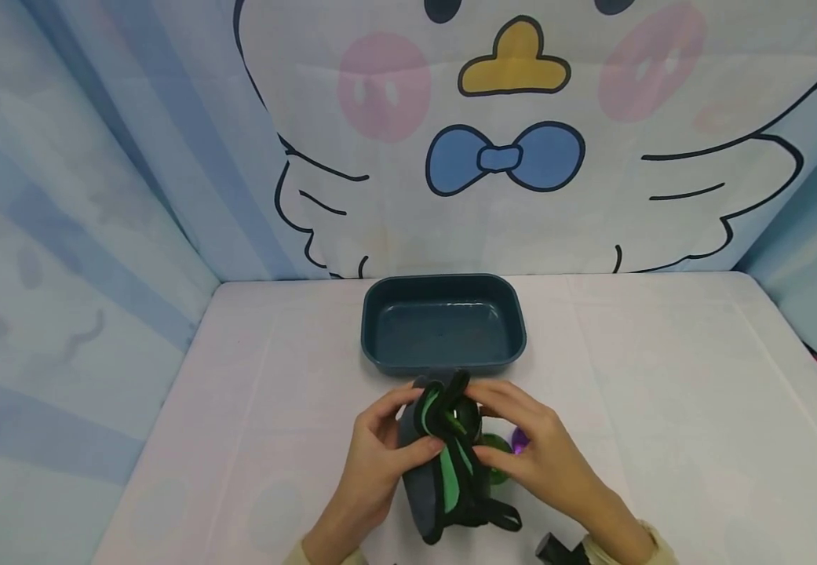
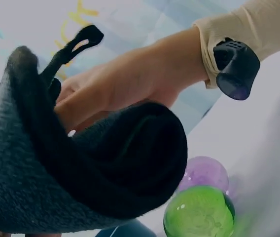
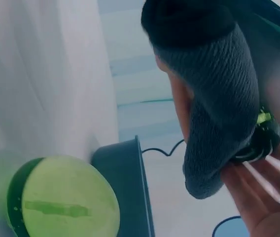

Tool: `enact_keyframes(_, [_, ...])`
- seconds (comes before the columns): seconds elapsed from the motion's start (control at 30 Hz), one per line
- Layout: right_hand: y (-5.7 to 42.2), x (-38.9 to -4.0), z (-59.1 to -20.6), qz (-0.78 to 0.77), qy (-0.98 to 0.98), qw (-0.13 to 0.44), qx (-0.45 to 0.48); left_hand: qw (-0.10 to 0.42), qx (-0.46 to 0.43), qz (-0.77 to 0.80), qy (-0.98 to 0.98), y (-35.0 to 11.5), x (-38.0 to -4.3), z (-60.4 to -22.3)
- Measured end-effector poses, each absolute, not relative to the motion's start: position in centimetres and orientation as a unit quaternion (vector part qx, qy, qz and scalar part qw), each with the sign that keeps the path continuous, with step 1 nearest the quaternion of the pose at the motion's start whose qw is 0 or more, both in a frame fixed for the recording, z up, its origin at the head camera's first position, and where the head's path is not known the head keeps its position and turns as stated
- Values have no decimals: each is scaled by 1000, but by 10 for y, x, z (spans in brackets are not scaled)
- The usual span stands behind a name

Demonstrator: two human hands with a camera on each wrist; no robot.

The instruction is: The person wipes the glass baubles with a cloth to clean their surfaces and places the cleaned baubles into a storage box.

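Note:
A soft grey fabric pouch [image 1: 418, 490] with black edging, green strips and a black loop is held tilted between both hands. My left hand [image 1: 380, 455] grips its left side, thumb over the front. My right hand [image 1: 531, 439] pinches its right edge, with fingertips by the black upper band. A dark shiny ball [image 1: 466, 416] with a bright green part shows between the right thumb and fingers, partly covered by fabric. Just behind the right hand lie a green ball [image 1: 496, 455] and a purple ball [image 1: 519, 439]; in the left wrist view the green ball [image 2: 199, 212] overlaps the purple one [image 2: 206, 173].
A dark blue-green rectangular tub [image 1: 443, 365] stands at the table's back edge, just beyond the hands. Pale cloth covers the table [image 1: 662, 377]. Printed curtains [image 1: 133, 118] hang at the back and sides. A black wrist camera [image 1: 556, 549] shows by the right cuff.

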State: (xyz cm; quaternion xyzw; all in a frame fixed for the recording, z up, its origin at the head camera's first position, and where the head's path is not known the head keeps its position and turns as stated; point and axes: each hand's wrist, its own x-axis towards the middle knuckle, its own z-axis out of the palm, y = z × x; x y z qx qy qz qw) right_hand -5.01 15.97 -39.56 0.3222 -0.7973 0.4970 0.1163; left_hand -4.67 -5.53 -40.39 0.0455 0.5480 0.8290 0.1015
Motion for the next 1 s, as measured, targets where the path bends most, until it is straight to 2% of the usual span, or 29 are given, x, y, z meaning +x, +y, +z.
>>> enact_keyframes(0.3, [161, -53, -394, 501, -770, 153, 364, 113, 44, 827, 548, -57, -48, -404])
enact_keyframes(0.53, [162, -53, -395, 595, -750, 52, 285, 103, 72, 827, 547, -56, -47, -404])
enact_keyframes(0.67, [162, -52, -394, 607, -756, 15, 244, 103, 56, 826, 551, -56, -47, -403])
enact_keyframes(0.83, [161, -51, -393, 578, -784, 6, 227, 110, 8, 832, 543, -55, -47, -404])
enact_keyframes(1.0, [161, -50, -395, 522, -805, 29, 282, 116, -14, 838, 534, -54, -48, -402])
